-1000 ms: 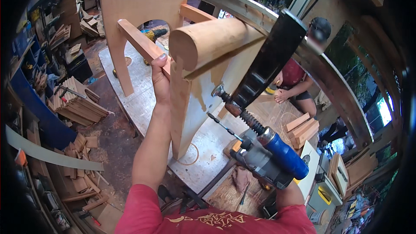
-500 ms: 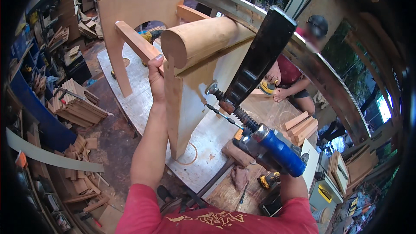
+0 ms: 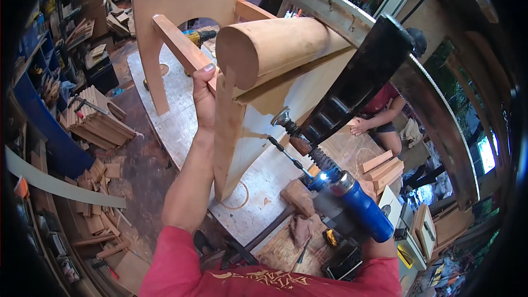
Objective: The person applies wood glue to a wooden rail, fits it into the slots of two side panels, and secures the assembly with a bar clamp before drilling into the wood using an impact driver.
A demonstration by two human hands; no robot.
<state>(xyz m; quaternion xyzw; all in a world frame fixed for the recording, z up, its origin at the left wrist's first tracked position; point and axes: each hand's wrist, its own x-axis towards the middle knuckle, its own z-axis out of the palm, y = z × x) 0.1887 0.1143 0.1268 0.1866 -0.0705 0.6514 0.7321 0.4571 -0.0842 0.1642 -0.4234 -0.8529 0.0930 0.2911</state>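
Note:
A wooden furniture frame with curved side panels [image 3: 264, 115] and a rounded top roll [image 3: 291, 44] stands before me. My left hand [image 3: 204, 96] is closed around the wooden rail [image 3: 181, 47] where it meets the near panel, thumb on top. My right hand [image 3: 367, 188], mostly hidden behind the blue clamp handle [image 3: 366, 209], grips a cordless drill [image 3: 336, 217] with its lamp lit. The drill's long bit [image 3: 286, 154] points at the panel's lower face; whether its tip has entered the wood I cannot tell. A large bar clamp's black jaw [image 3: 360, 77] and screw pad [image 3: 280, 116] sit beside that panel.
The clamp's toothed steel bar [image 3: 434, 99] arcs over the work. A pale worktable [image 3: 258, 187] lies below, with wood blocks [image 3: 382, 168] on its right. A co-worker's hand [image 3: 360, 126] is beyond the jaw. Stacked boards [image 3: 96, 113] and scraps cover the left floor.
The drill's lamp has come on. The frame and clamp sit farther right in view as my head shifts. The co-worker's yellow sander is now hidden behind the clamp jaw. My left hand keeps its hold.

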